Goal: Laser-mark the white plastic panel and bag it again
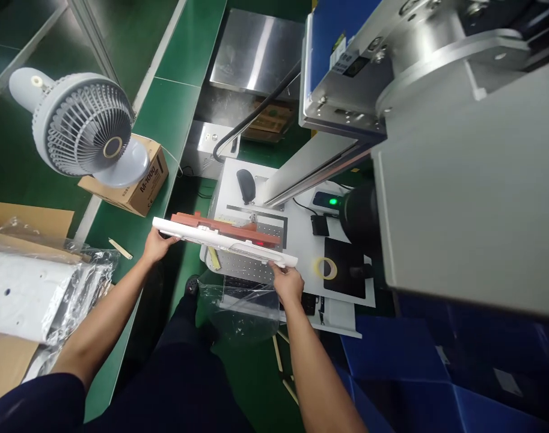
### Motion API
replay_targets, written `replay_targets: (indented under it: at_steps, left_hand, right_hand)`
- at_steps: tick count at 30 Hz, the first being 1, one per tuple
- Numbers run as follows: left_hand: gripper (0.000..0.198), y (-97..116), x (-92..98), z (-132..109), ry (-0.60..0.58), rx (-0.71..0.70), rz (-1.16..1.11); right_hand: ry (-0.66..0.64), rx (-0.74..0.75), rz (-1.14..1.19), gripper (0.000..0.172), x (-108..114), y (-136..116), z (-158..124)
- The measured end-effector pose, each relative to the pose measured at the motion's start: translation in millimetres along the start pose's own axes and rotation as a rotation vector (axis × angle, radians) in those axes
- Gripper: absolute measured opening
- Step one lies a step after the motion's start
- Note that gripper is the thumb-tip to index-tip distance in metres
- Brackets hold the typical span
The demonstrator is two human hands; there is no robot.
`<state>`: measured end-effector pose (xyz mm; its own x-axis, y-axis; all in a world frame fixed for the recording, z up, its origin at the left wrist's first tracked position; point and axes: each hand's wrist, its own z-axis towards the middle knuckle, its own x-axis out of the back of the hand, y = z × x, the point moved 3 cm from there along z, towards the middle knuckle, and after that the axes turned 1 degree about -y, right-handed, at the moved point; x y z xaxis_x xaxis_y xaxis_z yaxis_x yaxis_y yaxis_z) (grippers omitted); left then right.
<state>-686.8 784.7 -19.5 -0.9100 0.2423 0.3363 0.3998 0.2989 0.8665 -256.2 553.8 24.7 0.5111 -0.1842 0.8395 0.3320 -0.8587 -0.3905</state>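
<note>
White plastic bar (pixel 224 242) — clamped at either end by the left hand (pixel 157 246) and right hand (pixel 287 284) — risked striking the orange fixture (pixel 220 225) had either grip slipped.

The only thing you can really read here is the cardboard box (pixel 136 195) under the fan; its side has big black print that looks like "MF-1000", though that second letter's a bit iffy; next to it there's a small mark that might be a CE logo, can't swear to it; the white label (pixel 344 62) on the laser machine's blue panel (pixel 328 48) clearly has printing on it, but it's way too small and angled to make out; sorry, that's about all, folks
</note>
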Motion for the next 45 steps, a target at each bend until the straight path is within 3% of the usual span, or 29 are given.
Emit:
replay_targets:
  at_steps: [5, 9, 13, 15, 18, 21, 23, 26, 29, 31, 33, 36, 39, 45]
  left_hand:
    - [0.073, 3.0, 12.7, -29.4, 0.027, 0.035, 0.078]
    - [0.059, 1.4, 26.6, -78.1, -0.022, 0.063, 0.129]
    - [0.068, 19.1, 50.2, -137.9, -0.061, 0.034, 0.167]
    - [0.07, 43.7, 61.8, -172.3, -0.169, -0.064, 0.162]
    - [0.07, 91.3, 67.8, -232.5, -0.516, -0.185, 0.111]
    - [0.068, 130.9, 58.2, -296.6, -0.835, -0.183, 0.0]
    - [0.062, 145.2, 45.9, -334.4, -0.933, -0.191, -0.049]
    - [0.059, 145.1, 28.7, -378.8, -0.958, -0.162, -0.086]
    - [0.061, 133.9, 24.2, -410.5, -0.931, -0.112, -0.128]
    - [0.064, 130.5, 28.3, -427.9, -0.923, -0.121, -0.143]
    - [0.067, 132.5, 35.3, -444.3, -0.921, -0.159, -0.138]
    - [0.061, 139.5, 45.5, -468.9, -0.936, -0.215, -0.094]
    - [0.055, 142.0, 53.3, -491.0, -0.933, -0.234, -0.069]
    - [0.068, 127.5, 61.7, -525.4, -0.884, -0.239, -0.066]
  right_hand:
    - [0.005, 0.033, 0.031, 0.054, 4.2, 6.9, -21.3]
    - [-0.008, 0.019, 0.024, 0.057, 17.0, 25.3, -54.1]
    - [-0.037, -0.001, 0.06, 0.058, 41.9, 64.1, -86.7]
    - [-0.085, 0.002, 0.132, 0.059, 54.6, 89.3, -100.0]
    - [-0.169, 0.04, 0.255, 0.058, 70.0, 127.3, -119.5]
    - [-0.226, 0.065, 0.352, 0.056, 81.4, 163.1, -141.3]
    - [-0.238, 0.057, 0.4, 0.057, 89.4, 188.1, -157.8]
    - [-0.24, 0.028, 0.39, 0.074, 102.9, 231.1, -187.4]
    - [-0.415, 0.023, 0.245, 0.09, 107.6, 275.4, -225.5]
    - [-0.559, 0.022, 0.148, 0.072, 104.1, 300.3, -251.6]
    - [-0.606, 0.018, 0.105, 0.044, 99.4, 317.9, -270.8]
    - [-0.522, 0.034, 0.137, 0.03, 95.3, 329.5, -280.0]
    - [-0.371, 0.037, 0.219, 0.033, 97.8, 331.3, -271.0]
    - [-0.197, -0.032, 0.421, 0.043, 113.5, 336.0, -250.1]
